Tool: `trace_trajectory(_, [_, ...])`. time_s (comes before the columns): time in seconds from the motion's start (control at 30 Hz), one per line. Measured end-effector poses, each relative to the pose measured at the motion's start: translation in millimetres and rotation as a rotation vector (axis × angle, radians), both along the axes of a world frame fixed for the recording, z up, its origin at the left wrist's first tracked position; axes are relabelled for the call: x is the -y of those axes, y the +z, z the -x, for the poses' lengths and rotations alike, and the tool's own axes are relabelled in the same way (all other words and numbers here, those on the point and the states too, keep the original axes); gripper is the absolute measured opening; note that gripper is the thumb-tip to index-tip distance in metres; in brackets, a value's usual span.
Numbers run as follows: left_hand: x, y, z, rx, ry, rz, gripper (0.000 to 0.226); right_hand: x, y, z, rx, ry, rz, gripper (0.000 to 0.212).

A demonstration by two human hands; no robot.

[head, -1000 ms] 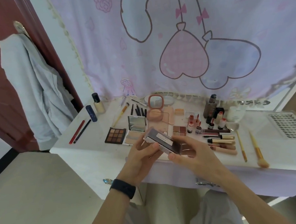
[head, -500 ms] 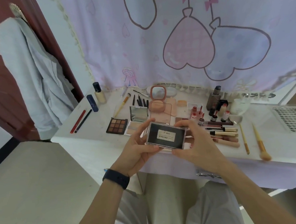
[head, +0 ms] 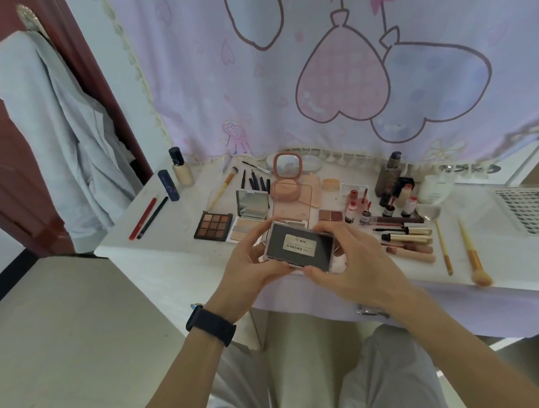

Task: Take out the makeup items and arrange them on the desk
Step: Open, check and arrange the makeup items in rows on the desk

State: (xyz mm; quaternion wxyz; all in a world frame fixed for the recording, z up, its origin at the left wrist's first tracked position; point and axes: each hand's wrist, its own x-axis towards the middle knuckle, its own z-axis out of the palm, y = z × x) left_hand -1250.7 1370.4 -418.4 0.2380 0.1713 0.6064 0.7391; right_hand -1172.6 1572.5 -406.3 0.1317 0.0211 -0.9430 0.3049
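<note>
While your left hand (head: 250, 268) and right hand (head: 363, 270) pinch the flat black, clear-rimmed rectangular palette (head: 299, 246) over the white bench (head: 181, 222) at 6 o'clock, either fingertip grip could slip, dropping it floorwards.

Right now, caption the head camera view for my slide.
Left hand and right hand hold a flat black rectangular case, label up, over the white desk strewn with makeup.
</note>
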Motion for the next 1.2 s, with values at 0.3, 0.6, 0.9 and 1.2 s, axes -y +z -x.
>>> trace_trajectory(0.3, [6.4,4.8,6.7,0.069,-0.074,-0.001,0.075,-3.4,17.0,5.8,0.148,0.151,-0.035,0.055])
trace_trajectory(0.6, [13.3,2.3,11.0,0.085,-0.1,-0.033,0.081,0.7,20.2,12.5,0.258,0.172,0.288,0.058])
trace_trajectory(0.9, [12.7,6.9,7.9,0.059,-0.064,-0.014,0.099,13.1,16.4,7.8,0.318,0.122,0.589,0.048])
trace_trajectory(1.2, [6.8,8.0,4.3,0.06,-0.033,-0.012,0.101,13.0,17.1,14.7,0.478,0.087,0.731,0.058])
